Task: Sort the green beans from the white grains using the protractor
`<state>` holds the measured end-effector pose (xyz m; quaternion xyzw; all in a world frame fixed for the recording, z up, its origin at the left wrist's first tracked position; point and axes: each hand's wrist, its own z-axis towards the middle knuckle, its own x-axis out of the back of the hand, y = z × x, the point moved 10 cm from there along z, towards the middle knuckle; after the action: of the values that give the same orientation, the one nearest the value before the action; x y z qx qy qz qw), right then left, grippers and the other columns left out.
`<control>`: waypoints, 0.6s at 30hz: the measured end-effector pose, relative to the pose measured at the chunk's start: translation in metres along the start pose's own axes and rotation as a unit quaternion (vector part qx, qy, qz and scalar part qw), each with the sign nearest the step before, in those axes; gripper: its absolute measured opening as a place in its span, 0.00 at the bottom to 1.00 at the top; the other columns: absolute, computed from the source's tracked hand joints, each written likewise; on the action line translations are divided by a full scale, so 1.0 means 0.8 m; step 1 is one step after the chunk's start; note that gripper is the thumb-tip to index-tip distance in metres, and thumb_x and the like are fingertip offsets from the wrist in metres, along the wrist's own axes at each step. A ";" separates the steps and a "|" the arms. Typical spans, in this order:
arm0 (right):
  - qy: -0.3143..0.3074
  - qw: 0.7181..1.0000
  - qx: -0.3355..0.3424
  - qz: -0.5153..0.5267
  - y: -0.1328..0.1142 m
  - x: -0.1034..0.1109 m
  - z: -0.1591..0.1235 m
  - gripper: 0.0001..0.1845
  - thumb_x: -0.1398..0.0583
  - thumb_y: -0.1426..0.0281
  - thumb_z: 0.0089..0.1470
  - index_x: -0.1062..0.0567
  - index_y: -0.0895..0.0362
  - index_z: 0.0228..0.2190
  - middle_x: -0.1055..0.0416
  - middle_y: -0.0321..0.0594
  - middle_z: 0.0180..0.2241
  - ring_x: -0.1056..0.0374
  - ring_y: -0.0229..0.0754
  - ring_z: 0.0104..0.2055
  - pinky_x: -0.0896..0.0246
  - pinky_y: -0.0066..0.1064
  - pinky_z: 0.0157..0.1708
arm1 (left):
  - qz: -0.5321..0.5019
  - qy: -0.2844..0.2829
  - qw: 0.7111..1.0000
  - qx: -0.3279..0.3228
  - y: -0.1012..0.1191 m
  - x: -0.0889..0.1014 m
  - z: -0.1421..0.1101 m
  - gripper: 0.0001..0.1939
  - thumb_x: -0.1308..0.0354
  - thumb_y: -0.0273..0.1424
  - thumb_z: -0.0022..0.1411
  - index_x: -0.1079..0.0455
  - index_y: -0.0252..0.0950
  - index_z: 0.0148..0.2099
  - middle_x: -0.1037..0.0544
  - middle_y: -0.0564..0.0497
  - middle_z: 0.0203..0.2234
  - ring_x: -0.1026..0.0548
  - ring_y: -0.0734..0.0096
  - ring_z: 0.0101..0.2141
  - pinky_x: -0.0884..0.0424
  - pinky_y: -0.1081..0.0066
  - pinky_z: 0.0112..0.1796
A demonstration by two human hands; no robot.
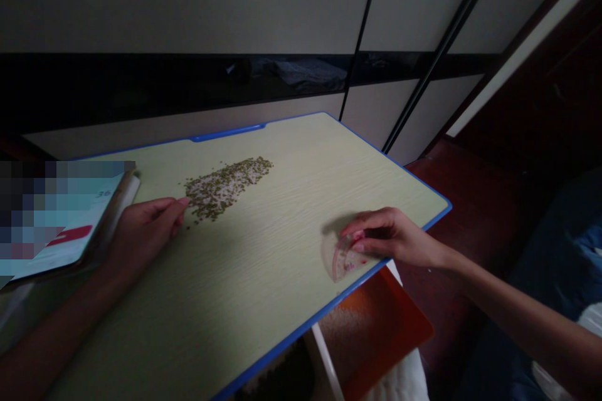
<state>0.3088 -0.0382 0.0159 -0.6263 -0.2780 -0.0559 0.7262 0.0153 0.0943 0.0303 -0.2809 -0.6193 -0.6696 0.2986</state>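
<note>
A loose pile of small green beans mixed with white grains [223,189] lies spread on the pale table [291,225]. At the pile's left end is my left hand [153,225], its thumb and fingertips pinched together. Whatever that pinch may hold is too small to make out. Close to the table's right front edge, my right hand [388,238] bends over a small clear plastic dish [345,261] with pink marks. Thumb and fingers close on the dish's rim, which they partly hide.
A tablet-like device with a lit screen [101,207] stands at the table's left. Below the front edge is an orange container [376,326] with pale grains inside. A cabinet with sliding doors [188,0] runs behind the blue-edged table.
</note>
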 end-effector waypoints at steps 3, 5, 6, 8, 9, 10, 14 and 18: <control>-0.019 0.999 0.023 -0.030 -0.009 -0.007 0.001 0.13 0.40 0.69 0.51 0.24 0.63 0.37 0.26 0.42 0.28 0.32 0.36 0.29 0.35 0.25 0.28 | 0.000 -0.006 1.000 -0.004 -0.004 -0.002 0.003 0.18 0.52 0.44 0.49 0.43 0.38 0.16 0.42 0.60 0.09 0.42 0.77 0.14 0.46 0.76 0.19; -0.028 0.998 0.034 -0.035 -0.013 -0.010 0.002 0.12 0.40 0.69 0.51 0.24 0.63 0.37 0.26 0.42 0.28 0.32 0.36 0.29 0.35 0.26 0.29 | 0.001 -0.001 1.000 0.000 -0.010 -0.001 0.004 0.18 0.52 0.44 0.49 0.43 0.38 0.17 0.42 0.60 0.09 0.42 0.77 0.14 0.46 0.76 0.19; -0.032 0.998 0.038 -0.035 -0.014 -0.011 0.002 0.12 0.41 0.69 0.51 0.24 0.63 0.37 0.26 0.42 0.29 0.32 0.36 0.30 0.35 0.26 0.30 | 0.000 -0.004 1.000 0.000 -0.011 -0.002 0.005 0.17 0.52 0.44 0.50 0.42 0.38 0.17 0.42 0.60 0.09 0.42 0.77 0.14 0.46 0.76 0.19; -0.038 0.998 0.044 -0.034 -0.017 -0.012 0.002 0.12 0.41 0.69 0.51 0.24 0.63 0.36 0.26 0.43 0.29 0.32 0.37 0.30 0.36 0.27 0.31 | 0.000 -0.006 1.000 -0.008 -0.010 -0.001 0.005 0.18 0.52 0.43 0.50 0.42 0.37 0.17 0.41 0.60 0.09 0.41 0.78 0.15 0.46 0.76 0.20; -0.041 0.998 0.044 -0.034 -0.018 -0.012 0.002 0.12 0.41 0.69 0.51 0.23 0.64 0.36 0.26 0.43 0.29 0.32 0.37 0.30 0.36 0.27 0.31 | 0.002 -0.007 1.000 -0.007 -0.010 -0.001 0.005 0.18 0.52 0.43 0.51 0.43 0.37 0.17 0.42 0.60 0.09 0.42 0.78 0.15 0.46 0.76 0.20; -0.045 0.997 0.042 -0.035 -0.017 -0.011 0.002 0.12 0.40 0.69 0.51 0.23 0.64 0.36 0.26 0.43 0.29 0.32 0.37 0.30 0.36 0.27 0.31 | 0.004 -0.007 1.000 -0.006 -0.009 -0.001 0.005 0.18 0.52 0.43 0.51 0.43 0.37 0.17 0.42 0.60 0.09 0.42 0.78 0.15 0.46 0.76 0.20; -0.044 0.999 0.018 -0.026 -0.012 -0.006 0.001 0.13 0.39 0.69 0.49 0.23 0.63 0.36 0.28 0.41 0.26 0.34 0.35 0.28 0.37 0.25 0.27 | 0.003 -0.009 1.000 0.005 -0.005 -0.002 0.001 0.18 0.52 0.43 0.51 0.44 0.37 0.17 0.43 0.60 0.09 0.43 0.78 0.14 0.47 0.77 0.19; -0.013 0.999 -0.012 0.028 -0.004 0.005 0.000 0.11 0.37 0.71 0.45 0.22 0.62 0.34 0.30 0.38 0.24 0.36 0.33 0.26 0.38 0.23 0.26 | -0.008 -0.008 1.000 0.019 -0.004 -0.002 -0.002 0.17 0.52 0.42 0.50 0.43 0.37 0.17 0.43 0.60 0.09 0.43 0.79 0.14 0.47 0.77 0.19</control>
<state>0.3108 -0.0380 0.0205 -0.6429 -0.2693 -0.0304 0.7164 0.0139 0.0933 0.0270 -0.2752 -0.6364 -0.6582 0.2933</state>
